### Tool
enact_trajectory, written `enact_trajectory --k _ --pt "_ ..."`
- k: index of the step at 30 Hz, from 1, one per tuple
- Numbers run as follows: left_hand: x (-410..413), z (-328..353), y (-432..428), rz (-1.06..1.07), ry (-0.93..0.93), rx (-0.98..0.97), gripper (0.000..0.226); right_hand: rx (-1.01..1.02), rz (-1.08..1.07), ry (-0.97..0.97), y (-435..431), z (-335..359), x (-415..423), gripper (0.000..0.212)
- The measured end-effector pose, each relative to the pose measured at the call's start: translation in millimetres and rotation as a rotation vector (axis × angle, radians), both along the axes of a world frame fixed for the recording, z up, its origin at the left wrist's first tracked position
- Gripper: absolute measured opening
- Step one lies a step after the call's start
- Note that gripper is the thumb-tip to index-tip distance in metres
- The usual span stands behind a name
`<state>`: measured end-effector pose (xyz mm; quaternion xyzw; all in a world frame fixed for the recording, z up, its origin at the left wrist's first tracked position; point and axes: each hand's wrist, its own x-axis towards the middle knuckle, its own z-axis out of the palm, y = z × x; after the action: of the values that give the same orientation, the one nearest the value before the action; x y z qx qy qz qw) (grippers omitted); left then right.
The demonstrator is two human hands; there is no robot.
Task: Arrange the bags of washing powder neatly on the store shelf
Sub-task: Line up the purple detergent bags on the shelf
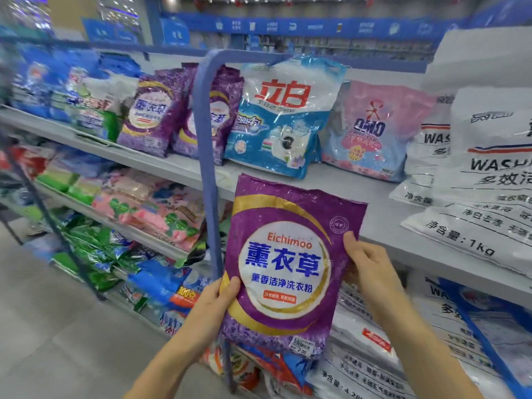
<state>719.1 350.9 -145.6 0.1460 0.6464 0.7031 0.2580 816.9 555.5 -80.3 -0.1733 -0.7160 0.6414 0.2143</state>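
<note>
Plastic, shiny and crinkly, covers the purple bag of washing powder, which is flat and nearly square, with a wavy top edge, a gold ring, a white circle with blue letters in the middle, and a small price sticker near the bottom. It stands upright in the air, held between two hands in front of the gray shelf. The left hand grips the bag's lower left edge, with the thumb on the front and the fingers hidden behind. The right hand holds the right edge higher up, with the thumb on the front near the top corner. Just left of the bag a blue pole rises and bends over at the top. Up on the shelf, behind the pole, two matching purple bags lean back side by side. Next to them stands a blue and white bag, then a pink bag. Big white sacks with black writing are piled on the right. Lower shelves hold soft pink packs and shiny green packs lying in messy heaps. The floor is smooth gray tile.
</note>
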Motion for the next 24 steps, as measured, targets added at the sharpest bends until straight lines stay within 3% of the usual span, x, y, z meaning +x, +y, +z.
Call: enact_trajectory --k 4,9,14,21,24 --pt "-36.6 10.5 -72.4 0.027 0.085 -0.021 0.066 -0.074 0.084 0.047 -60.8 13.1 -52.4 0.048" --pt "-93.0 21.0 -159.3 0.082 0.108 -0.017 0.065 -0.093 0.165 0.095 -145.2 27.6 -121.2 0.041" --pt "-146.5 39.8 -212.8 0.077 0.145 0.009 0.043 -0.055 0.156 0.131 -202.0 52.1 -179.8 0.044" --pt "-218.9 76.9 -208.3 0.083 0.356 0.077 0.025 0.026 0.028 0.271 -216.4 103.2 -239.1 0.056" --pt "-251.9 94.2 -188.1 0.075 0.452 0.079 0.034 0.018 -0.049 0.286 -201.9 120.9 -261.6 0.048"
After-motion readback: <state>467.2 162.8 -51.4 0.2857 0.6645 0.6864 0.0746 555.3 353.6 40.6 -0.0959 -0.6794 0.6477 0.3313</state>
